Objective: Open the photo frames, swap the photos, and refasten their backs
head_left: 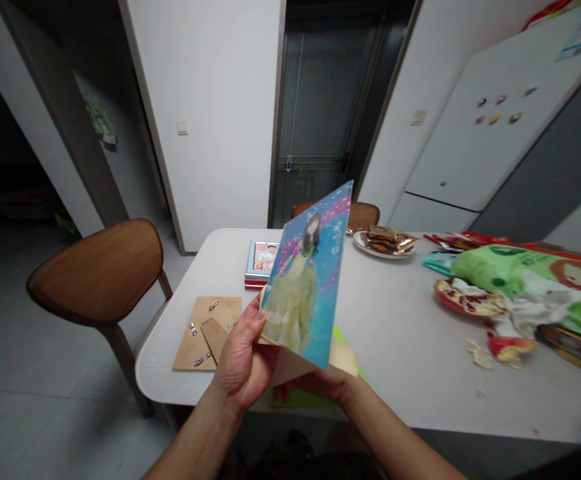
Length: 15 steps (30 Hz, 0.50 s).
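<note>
A picture book (298, 280) with a blue cover and a long-haired figure in a yellow gown is tilted up over the table's near edge. My left hand (245, 353) grips its lower left side, thumb on the front. Beneath the lower edge, cream paper shows, and my right hand (325, 385) is closed around that part, its fingers partly hidden in shadow. A lime-green flat item (305, 400) lies below, mostly covered. Left of my hands is a brown frame backing board (185, 347) with metal clips and a stand leg. Behind the book are stacked picture frames (258, 263).
On the white table (395, 373) are a plate of wrapped snacks (385, 241), a green wipes pack (495, 263), pomegranate pieces (465, 300) and crumpled tissues (535, 310). Wooden chairs stand at the left (100, 273) and the far side (365, 213).
</note>
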Each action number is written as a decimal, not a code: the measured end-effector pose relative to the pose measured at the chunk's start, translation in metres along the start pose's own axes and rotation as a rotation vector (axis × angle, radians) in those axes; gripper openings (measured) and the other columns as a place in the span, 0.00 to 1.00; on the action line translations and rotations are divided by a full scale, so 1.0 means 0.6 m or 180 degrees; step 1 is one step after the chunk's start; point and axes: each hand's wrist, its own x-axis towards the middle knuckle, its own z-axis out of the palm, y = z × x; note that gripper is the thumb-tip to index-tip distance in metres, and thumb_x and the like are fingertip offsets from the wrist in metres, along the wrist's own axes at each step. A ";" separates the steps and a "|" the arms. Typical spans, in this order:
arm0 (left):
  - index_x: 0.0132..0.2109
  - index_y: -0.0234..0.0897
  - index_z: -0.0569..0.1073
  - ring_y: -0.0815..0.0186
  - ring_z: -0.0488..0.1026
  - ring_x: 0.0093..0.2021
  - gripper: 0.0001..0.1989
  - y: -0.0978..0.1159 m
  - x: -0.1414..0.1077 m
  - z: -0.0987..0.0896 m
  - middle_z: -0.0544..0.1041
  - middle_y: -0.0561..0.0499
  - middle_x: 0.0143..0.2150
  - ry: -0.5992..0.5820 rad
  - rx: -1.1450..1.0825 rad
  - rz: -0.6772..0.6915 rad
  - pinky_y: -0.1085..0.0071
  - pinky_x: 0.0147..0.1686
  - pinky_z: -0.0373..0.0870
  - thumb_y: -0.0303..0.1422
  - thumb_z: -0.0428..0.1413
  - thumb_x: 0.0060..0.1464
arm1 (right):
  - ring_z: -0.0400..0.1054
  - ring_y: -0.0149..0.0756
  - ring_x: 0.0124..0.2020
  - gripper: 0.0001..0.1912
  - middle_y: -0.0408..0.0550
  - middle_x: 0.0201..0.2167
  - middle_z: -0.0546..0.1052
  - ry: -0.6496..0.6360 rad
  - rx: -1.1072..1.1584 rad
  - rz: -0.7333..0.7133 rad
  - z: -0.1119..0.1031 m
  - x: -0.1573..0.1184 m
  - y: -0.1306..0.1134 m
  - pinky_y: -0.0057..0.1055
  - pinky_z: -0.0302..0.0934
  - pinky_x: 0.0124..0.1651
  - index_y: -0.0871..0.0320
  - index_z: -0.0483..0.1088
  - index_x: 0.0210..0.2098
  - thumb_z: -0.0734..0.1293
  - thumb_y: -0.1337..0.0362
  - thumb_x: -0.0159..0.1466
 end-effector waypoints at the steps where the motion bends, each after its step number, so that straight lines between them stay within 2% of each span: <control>1: 0.42 0.37 0.68 0.66 0.72 0.40 0.12 -0.001 0.000 -0.002 0.74 0.53 0.36 0.0005 -0.0003 0.0008 0.69 0.45 0.66 0.26 0.53 0.47 | 0.68 0.32 0.26 0.21 0.48 0.26 0.75 0.0149 0.0152 -0.0187 0.000 0.000 -0.009 0.30 0.62 0.30 0.60 0.69 0.35 0.63 0.49 0.51; 5: 0.44 0.36 0.67 0.68 0.72 0.39 0.14 -0.005 -0.001 -0.009 0.74 0.51 0.38 -0.0028 0.0019 -0.0006 0.70 0.45 0.66 0.26 0.51 0.48 | 0.67 0.31 0.39 0.17 0.46 0.38 0.73 0.1053 0.0633 -0.1050 -0.007 0.007 -0.041 0.31 0.61 0.42 0.56 0.68 0.36 0.56 0.52 0.57; 6: 0.45 0.36 0.67 0.68 0.72 0.38 0.14 -0.005 -0.001 -0.011 0.74 0.51 0.38 -0.0027 0.0014 0.0009 0.71 0.44 0.67 0.25 0.51 0.49 | 0.67 0.31 0.39 0.16 0.46 0.37 0.74 0.1165 0.0709 -0.1114 -0.009 0.007 -0.042 0.29 0.61 0.41 0.56 0.68 0.35 0.56 0.54 0.57; 8: 0.43 0.36 0.67 0.70 0.72 0.37 0.12 -0.003 0.000 -0.012 0.75 0.52 0.37 0.0000 -0.0009 0.0067 0.71 0.44 0.67 0.25 0.51 0.49 | 0.68 0.29 0.31 0.11 0.44 0.29 0.75 0.1271 0.0767 -0.1021 -0.010 -0.002 -0.034 0.25 0.62 0.34 0.58 0.69 0.29 0.58 0.60 0.56; 10: 0.41 0.37 0.68 0.71 0.72 0.36 0.11 0.002 0.004 -0.013 0.75 0.54 0.36 0.0049 -0.0008 0.0149 0.72 0.44 0.66 0.24 0.51 0.49 | 0.65 0.26 0.19 0.08 0.43 0.20 0.73 0.0949 0.0554 -0.0633 -0.003 -0.020 -0.021 0.22 0.60 0.23 0.61 0.69 0.22 0.61 0.65 0.53; 11: 0.40 0.37 0.68 0.71 0.72 0.36 0.10 0.004 0.006 -0.012 0.75 0.54 0.35 0.0070 -0.0002 0.0196 0.73 0.44 0.66 0.24 0.51 0.49 | 0.64 0.26 0.16 0.08 0.44 0.17 0.72 0.0557 0.0328 -0.0298 0.004 -0.032 -0.017 0.21 0.58 0.20 0.63 0.69 0.21 0.61 0.66 0.51; 13: 0.39 0.37 0.69 0.72 0.72 0.36 0.10 0.009 0.011 -0.010 0.75 0.55 0.35 0.0098 0.0006 0.0292 0.75 0.43 0.66 0.24 0.51 0.48 | 0.65 0.27 0.17 0.09 0.48 0.20 0.73 -0.0440 -0.0157 0.0444 0.021 -0.050 -0.013 0.22 0.57 0.19 0.66 0.71 0.24 0.61 0.67 0.51; 14: 0.39 0.37 0.69 0.72 0.72 0.35 0.10 0.010 0.013 -0.008 0.75 0.55 0.35 0.0114 0.0011 0.0334 0.76 0.43 0.67 0.24 0.51 0.48 | 0.66 0.28 0.19 0.10 0.50 0.24 0.74 -0.0782 -0.0343 0.0665 0.030 -0.055 -0.013 0.22 0.58 0.20 0.66 0.71 0.29 0.61 0.66 0.52; 15: 0.39 0.37 0.69 0.73 0.72 0.35 0.10 0.011 0.014 -0.006 0.75 0.55 0.35 0.0134 0.0017 0.0355 0.76 0.42 0.67 0.23 0.51 0.48 | 0.68 0.30 0.21 0.12 0.52 0.29 0.75 -0.0897 -0.0476 0.0721 0.037 -0.055 -0.015 0.23 0.59 0.22 0.65 0.71 0.34 0.61 0.66 0.53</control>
